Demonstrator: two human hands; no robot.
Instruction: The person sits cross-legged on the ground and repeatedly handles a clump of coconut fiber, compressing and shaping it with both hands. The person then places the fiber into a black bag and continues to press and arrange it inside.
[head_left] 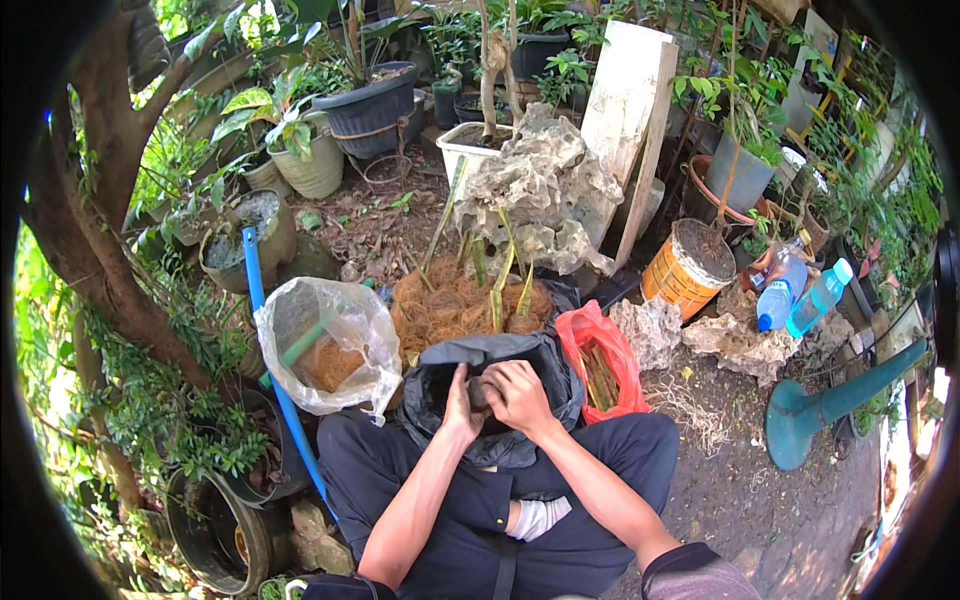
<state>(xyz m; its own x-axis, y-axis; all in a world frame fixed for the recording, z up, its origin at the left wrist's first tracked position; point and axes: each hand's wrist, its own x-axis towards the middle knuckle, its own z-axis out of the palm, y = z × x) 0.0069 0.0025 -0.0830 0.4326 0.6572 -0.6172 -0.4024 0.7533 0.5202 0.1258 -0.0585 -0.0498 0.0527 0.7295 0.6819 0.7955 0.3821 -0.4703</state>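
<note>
Over the mouth of a black plastic bag (430,358) in my lap, both hands are close together. Between them is a small grey lump (479,393), mostly covered by the fingers; its kind I cannot make out. My left hand (459,408) is upright against the lump's left side, thumb and fingers bent around it. My right hand (520,393) curls over it from the right. Left of the bag stands a clear plastic bag (290,345) with brown fibre (338,364) inside. A red plastic bag (622,345) holding cut stalks (599,378) sits at the right.
Beyond the bags lies a heap of coconut fibre (445,300) with upright green leaves, backed by a pitted rock (545,175). A blue pole (285,400) leans at my left. Further right are an orange bucket (686,270), plastic bottles (782,292) and a green funnel-shaped object (800,425).
</note>
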